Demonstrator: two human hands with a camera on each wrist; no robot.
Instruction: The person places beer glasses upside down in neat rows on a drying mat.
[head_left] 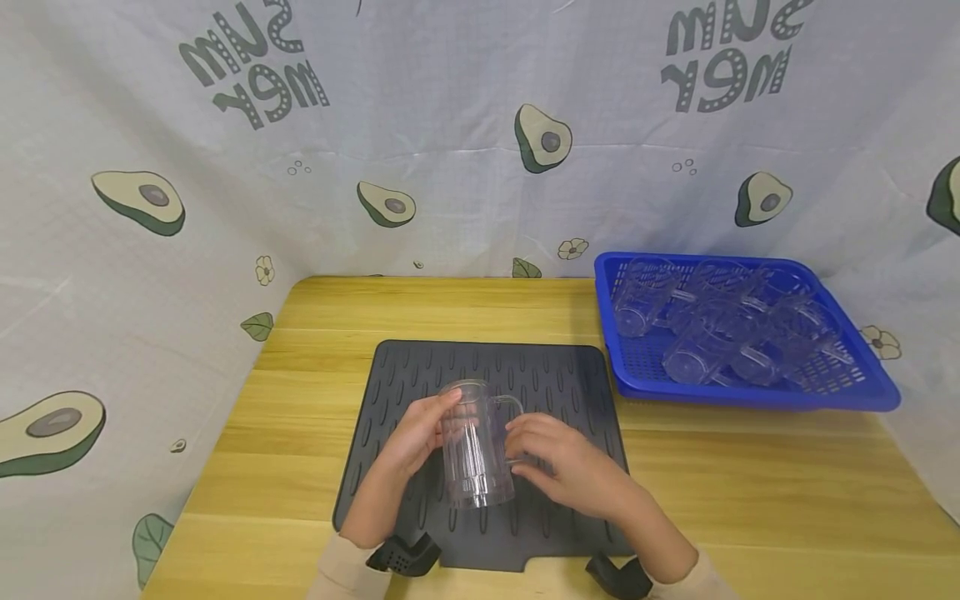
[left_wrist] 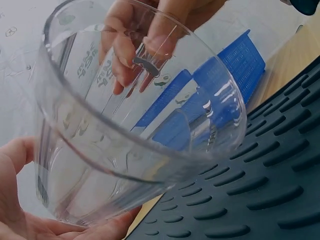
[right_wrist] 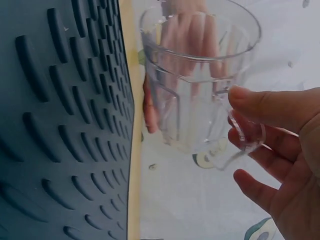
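Observation:
A clear plastic mug (head_left: 476,454) is held over the dark grey drying mat (head_left: 480,533), its mouth toward me and its base at the far end. My left hand (head_left: 417,429) grips the base end from the left, thumb on top and fingers behind the clear wall. On the other side, my right hand (head_left: 558,458) holds the handle (right_wrist: 255,135) between thumb and fingers. The left wrist view looks into the mug's open rim (left_wrist: 240,100). Through its wall in the right wrist view, fingers of the left hand (right_wrist: 187,45) show.
A blue plastic basket (head_left: 622,383) stands at the back right with several clear mugs (head_left: 697,346) lying in it. The wooden table (head_left: 247,467) extends around the mat. A white curtain (head_left: 450,100) with avocado prints hangs behind and at the sides.

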